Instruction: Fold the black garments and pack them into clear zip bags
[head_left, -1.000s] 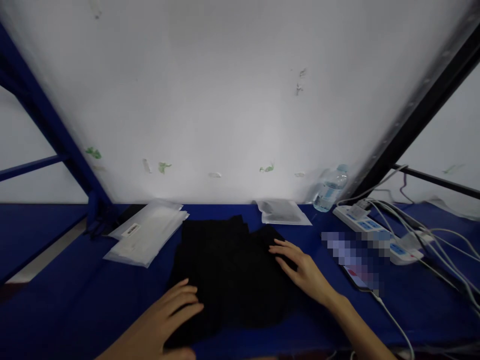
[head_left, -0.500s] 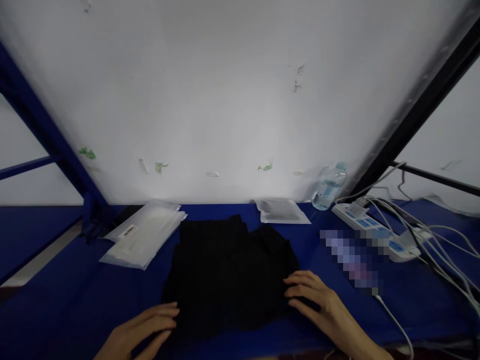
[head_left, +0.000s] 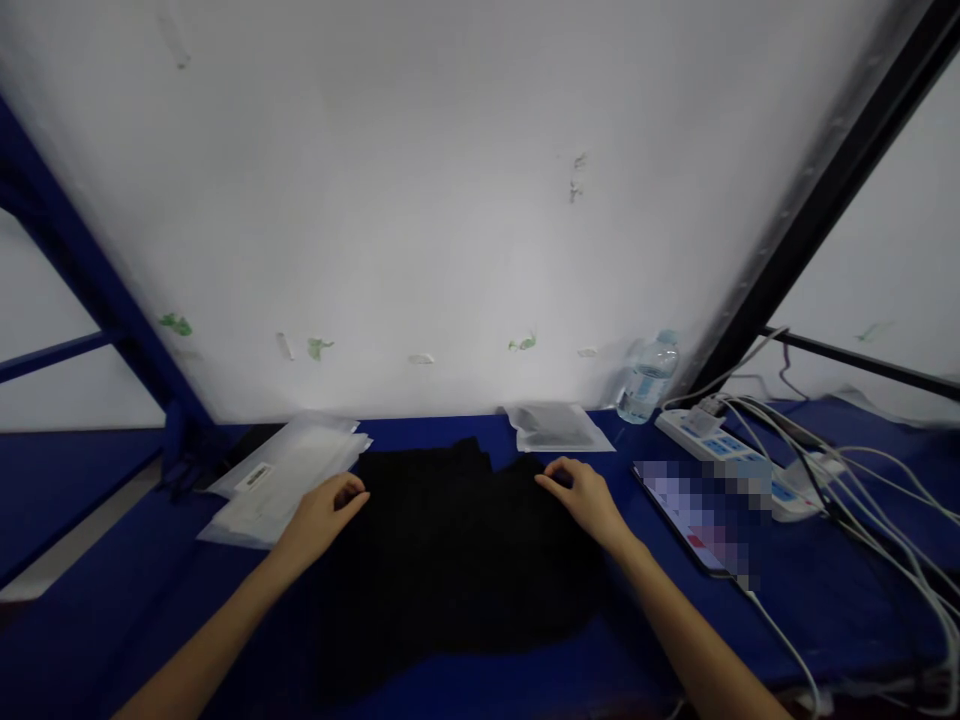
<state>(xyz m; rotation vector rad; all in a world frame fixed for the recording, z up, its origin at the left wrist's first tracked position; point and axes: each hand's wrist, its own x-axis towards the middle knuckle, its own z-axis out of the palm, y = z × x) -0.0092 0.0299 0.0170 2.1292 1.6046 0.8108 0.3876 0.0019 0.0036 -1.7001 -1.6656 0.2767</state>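
Observation:
A black cloth garment [head_left: 457, 550] lies spread on the blue tabletop [head_left: 480, 680]; its dark folds hide what kind it is. At its upper left edge, my left hand [head_left: 330, 508] has thumb and forefinger pinched on the fabric. My right hand [head_left: 586, 498] pinches the upper right part in the same way. Just left of the garment, partly behind my left hand, is a stack of clear plastic bags [head_left: 289, 475] with a barcode label.
A flat clear packet [head_left: 559, 428] lies by the wall, with a water bottle [head_left: 649, 378] to its right. A phone [head_left: 686, 525], partly pixelated, is plugged in near a white power strip [head_left: 720, 445] with tangled cables [head_left: 892, 530]. Metal frame posts [head_left: 832, 190] slope at both sides.
Both hands have moved away from me, from the garment's near sides to its upper corners, and their fingers have closed on the cloth. The garment's near part is spread wider.

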